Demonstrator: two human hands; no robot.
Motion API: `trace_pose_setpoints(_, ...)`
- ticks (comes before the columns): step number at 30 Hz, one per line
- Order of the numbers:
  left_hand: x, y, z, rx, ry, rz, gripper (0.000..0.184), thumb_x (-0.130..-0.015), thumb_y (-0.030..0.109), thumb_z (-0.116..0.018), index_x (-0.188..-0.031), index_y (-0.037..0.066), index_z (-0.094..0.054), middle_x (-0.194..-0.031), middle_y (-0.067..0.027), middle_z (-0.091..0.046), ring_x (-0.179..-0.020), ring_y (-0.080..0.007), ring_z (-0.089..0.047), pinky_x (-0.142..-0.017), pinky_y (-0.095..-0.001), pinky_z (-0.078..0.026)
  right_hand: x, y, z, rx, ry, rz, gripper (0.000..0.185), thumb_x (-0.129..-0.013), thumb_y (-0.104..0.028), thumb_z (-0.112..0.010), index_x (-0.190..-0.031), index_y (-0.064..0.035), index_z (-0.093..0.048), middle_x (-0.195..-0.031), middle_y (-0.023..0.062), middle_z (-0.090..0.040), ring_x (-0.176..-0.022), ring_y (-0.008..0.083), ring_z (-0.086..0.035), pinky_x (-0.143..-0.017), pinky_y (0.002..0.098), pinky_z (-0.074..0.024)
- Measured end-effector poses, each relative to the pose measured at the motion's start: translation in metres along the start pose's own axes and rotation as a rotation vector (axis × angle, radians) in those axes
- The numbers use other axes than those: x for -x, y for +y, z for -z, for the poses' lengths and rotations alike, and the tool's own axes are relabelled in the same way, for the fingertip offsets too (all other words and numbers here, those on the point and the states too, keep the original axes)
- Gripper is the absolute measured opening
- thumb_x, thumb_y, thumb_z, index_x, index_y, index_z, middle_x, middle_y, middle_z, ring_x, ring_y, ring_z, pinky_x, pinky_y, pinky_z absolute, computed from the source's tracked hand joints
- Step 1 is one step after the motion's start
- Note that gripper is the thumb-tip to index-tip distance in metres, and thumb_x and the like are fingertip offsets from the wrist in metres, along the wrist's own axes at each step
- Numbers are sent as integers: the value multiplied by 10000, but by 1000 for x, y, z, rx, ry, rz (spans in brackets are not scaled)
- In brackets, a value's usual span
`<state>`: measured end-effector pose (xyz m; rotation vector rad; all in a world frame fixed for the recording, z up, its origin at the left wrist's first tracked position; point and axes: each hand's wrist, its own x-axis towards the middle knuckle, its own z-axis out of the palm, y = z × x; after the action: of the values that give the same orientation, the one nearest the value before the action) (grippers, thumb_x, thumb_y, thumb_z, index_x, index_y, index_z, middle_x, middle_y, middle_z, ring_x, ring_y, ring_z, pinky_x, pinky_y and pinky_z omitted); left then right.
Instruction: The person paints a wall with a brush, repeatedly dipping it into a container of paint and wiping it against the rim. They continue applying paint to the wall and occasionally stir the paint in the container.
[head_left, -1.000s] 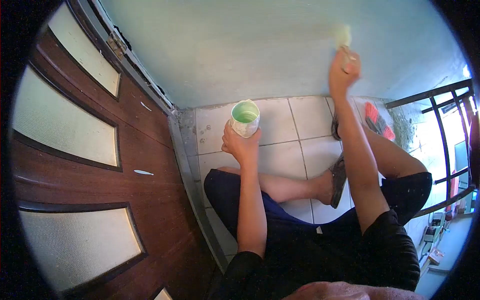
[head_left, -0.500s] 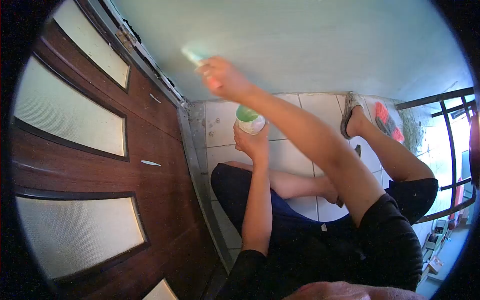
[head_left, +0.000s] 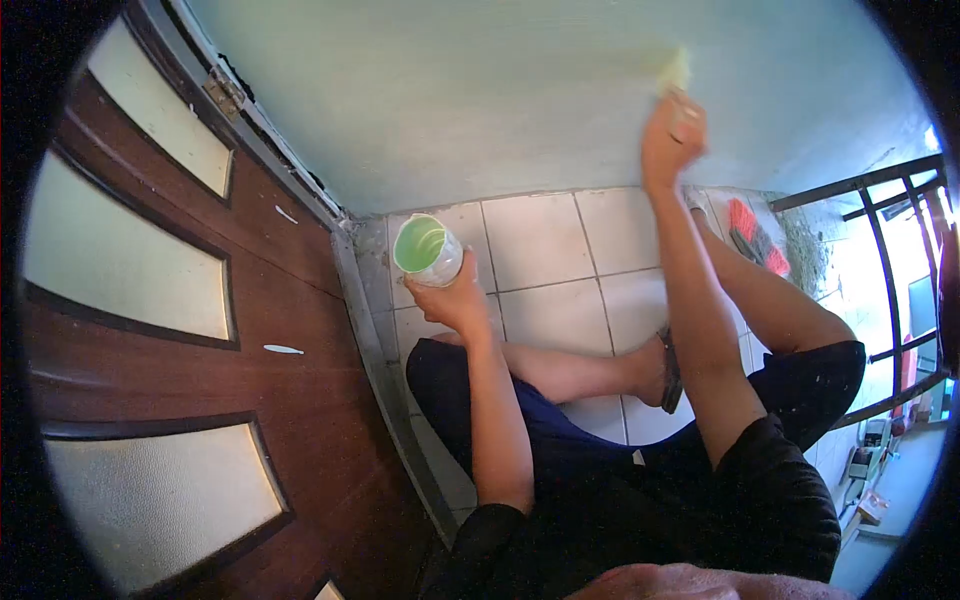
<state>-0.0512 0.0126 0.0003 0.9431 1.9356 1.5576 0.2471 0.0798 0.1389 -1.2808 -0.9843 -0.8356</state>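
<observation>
My left hand point(head_left: 452, 298) is wrapped round a white cup point(head_left: 448, 264) with green paint inside, held tilted above the tiled floor. Out to the right, my right hand point(head_left: 672, 142) grips a paintbrush point(head_left: 677, 72), its pale yellowish bristles against the light green wall point(head_left: 480, 100). The brush and fingers are somewhat blurred by motion. Most of the brush handle is hidden in my fist.
A brown wooden door point(head_left: 300, 390) with frosted panes stands close on the left. White floor tiles point(head_left: 540, 235) run along the wall's foot. On the right are a red and grey cloth point(head_left: 757, 238) and a black metal railing point(head_left: 890, 270). My bent legs are below my hands.
My right hand has swept the brush from the left part of the wall far to the right. My left hand with the cup has shifted left, and the cup's opening shows more.
</observation>
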Motion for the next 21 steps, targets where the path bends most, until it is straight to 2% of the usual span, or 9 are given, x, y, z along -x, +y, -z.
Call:
trace_pose_setpoints(2, 0, -3, -2, -7, -4, -8, 809, -604, 342, -948, -1266, 58, -579, -1201, -138, -678, -1127, -377, -648, -1038, -577, -382, 20, -44, -31, -19, -105, 40, 29, -902, -52, -705, -922, -30, -706, -772, 105, -646, -677, 218, -628, -605, 371, -494)
trace_pose_setpoints(4, 2, -5, -6, -7, -8, -17, 813, -601, 348, -948, -1268, 62, -579, -1197, -132, -681, -1125, -377, -649, -1039, -579, -380, 37, -115, -51, -318, -170, 191, 94, -830, -21, -736, -863, -67, -662, -721, 116, -600, -660, 299, -607, -575, 413, -471)
trace_pose_setpoints(5, 3, -6, -7, 16, -24, -20, 816, -599, 350, -947, -1271, 69, -579, -1205, -129, -681, -1131, -376, -646, -1039, -584, -376, 55, -125, -76, -600, -191, 354, 101, -798, -1, -728, -833, -69, -661, -744, 127, -625, -692, 344, -621, -605, 433, -501)
trace_pose_setpoints(6, 4, -5, -6, 26, -41, -24, 817, -598, 351, -947, -1272, 72, -579, -1208, -128, -681, -1133, -376, -645, -1040, -587, -374, 55, -156, -72, -593, -439, 431, 132, -770, 21, -732, -859, -70, -696, -811, 137, -677, -749, 360, -653, -660, 434, -541)
trace_pose_setpoints(8, 7, -3, -4, 16, -74, -31, 821, -597, 354, -947, -1277, 81, -578, -1214, -125, -683, -1138, -376, -644, -1042, -595, -369, 56, -192, -70, -754, -527, 410, 155, -783, 38, -725, -897, -67, -734, -885, 140, -718, -798, 345, -682, -714, 411, -566)
trace_pose_setpoints(11, 5, -7, -3, -12, -85, -39, 820, -600, 354, -946, -1282, 89, -577, -1221, -124, -686, -1144, -374, -643, -1044, -599, -365, 33, -166, -67, -805, -574, 178, 97, -812, 28, -653, -771, -59, -661, -957, 136, -723, -873, 330, -688, -745, 419, -568)
trace_pose_setpoints(15, 8, -4, -3, 10, -94, -52, 809, -608, 350, -944, -1281, 90, -577, -1224, -120, -689, -1147, -370, -645, -1051, -597, -361, -40, -48, -39, -697, -497, 216, 163, -865, 48, -702, -987, -46, -755, -949, 123, -752, -866, 239, -720, -729, 352, -569)
trace_pose_setpoints(16, 8, -3, -3, 25, -96, -57, 807, -609, 350, -944, -1280, 90, -577, -1223, -119, -690, -1147, -369, -646, -1053, -597, -360, -56, -24, -17, -610, -535, 37, 112, -922, 31, -703, -1008, 3, -769, -1056, 78, -764, -952, 152, -702, -855, 284, -567)
trace_pose_setpoints(21, 12, 5, -5, 13, -125, -57, 798, -608, 329, -948, -1275, 90, -581, -1229, -118, -690, -1171, -359, -642, -1080, -595, -341, -133, 90, 53, -412, -192, -298, 151, -935, -44, -665, -993, -4, -799, -966, 118, -781, -872, 144, -719, -809, 286, -568)
